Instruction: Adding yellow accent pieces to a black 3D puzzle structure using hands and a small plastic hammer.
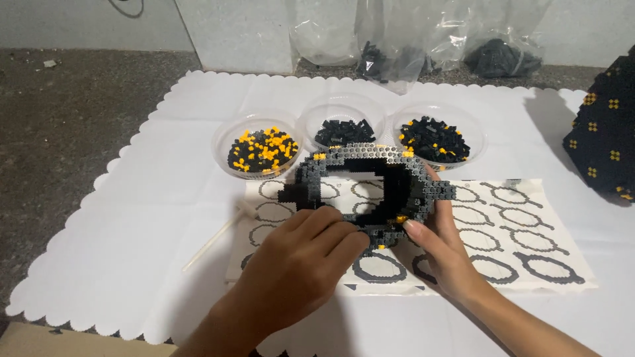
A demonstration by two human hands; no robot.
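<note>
Above the printed instruction sheet point(503, 264), just in front of the bowls, sits a ring-shaped build of small black bricks point(370, 192) with a few yellow pieces on its rim. Left hand point(301, 261) curls over the ring's lower edge, fingertips pressed to it; right hand point(443, 248) cups the right side, thumb and fingers closed on the wall. Three clear bowls point(225, 142) of black and yellow bricks stand behind, one thin stick point(211, 244) lies to the left.
</note>
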